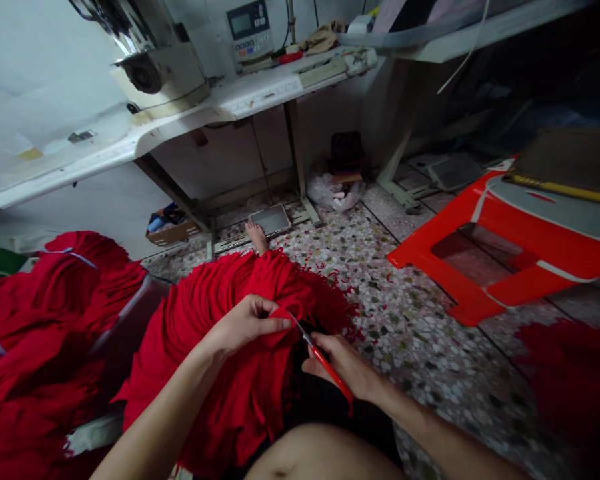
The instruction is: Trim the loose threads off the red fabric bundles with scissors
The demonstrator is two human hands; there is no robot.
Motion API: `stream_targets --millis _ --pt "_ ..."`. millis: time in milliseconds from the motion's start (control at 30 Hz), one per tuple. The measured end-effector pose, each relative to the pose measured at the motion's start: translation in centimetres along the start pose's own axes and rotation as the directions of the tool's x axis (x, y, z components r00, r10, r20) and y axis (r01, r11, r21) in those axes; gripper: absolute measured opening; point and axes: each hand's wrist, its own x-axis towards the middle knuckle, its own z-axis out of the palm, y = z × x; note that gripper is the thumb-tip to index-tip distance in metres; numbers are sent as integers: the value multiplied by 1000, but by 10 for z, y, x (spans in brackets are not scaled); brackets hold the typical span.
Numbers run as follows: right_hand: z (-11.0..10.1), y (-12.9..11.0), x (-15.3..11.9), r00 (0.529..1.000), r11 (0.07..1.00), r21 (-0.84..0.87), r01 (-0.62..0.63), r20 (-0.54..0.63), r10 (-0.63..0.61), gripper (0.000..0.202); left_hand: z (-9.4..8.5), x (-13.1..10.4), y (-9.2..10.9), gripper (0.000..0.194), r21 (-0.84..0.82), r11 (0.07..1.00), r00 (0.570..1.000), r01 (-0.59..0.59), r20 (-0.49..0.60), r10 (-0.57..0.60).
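A large heap of red fabric (200, 313) lies over my lap in many folds. My left hand (253, 321) pinches an edge of this fabric between thumb and fingers. Red-handled scissors (330, 368) are held in my right hand (337, 363), with their metal blades pointing up and left. The blade tips touch or nearly touch the fabric edge just right of my left fingertips. Whether the blades are closed on the fabric is too small to tell.
More red fabric (55, 320) is piled at the left, tied with pale strips. A white sewing table (180, 127) with a machine (165, 73) and control panel (250, 30) stands ahead. An orange stool (520, 247) is at the right. Red scraps lie on the speckled floor (410, 333).
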Motion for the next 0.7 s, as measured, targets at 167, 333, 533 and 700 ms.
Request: stream_targets --millis 167,333,533,700 --pt "11 19 -1 990 993 53 -107 -83 111 47 0 4 -3 37 6 1000 1000 16 1 -16" --pt "9 23 -9 1000 1000 27 -5 -29 6 36 2 7 -5 39 21 1000 1000 8 15 -9" --pt "2 9 -7 999 999 -6 53 -13 -53 28 6 12 -7 43 129 992 993 -10 117 -5" --pt "9 14 -3 997 999 41 -2 -77 5 35 9 11 -2 41 186 981 981 -50 193 13"
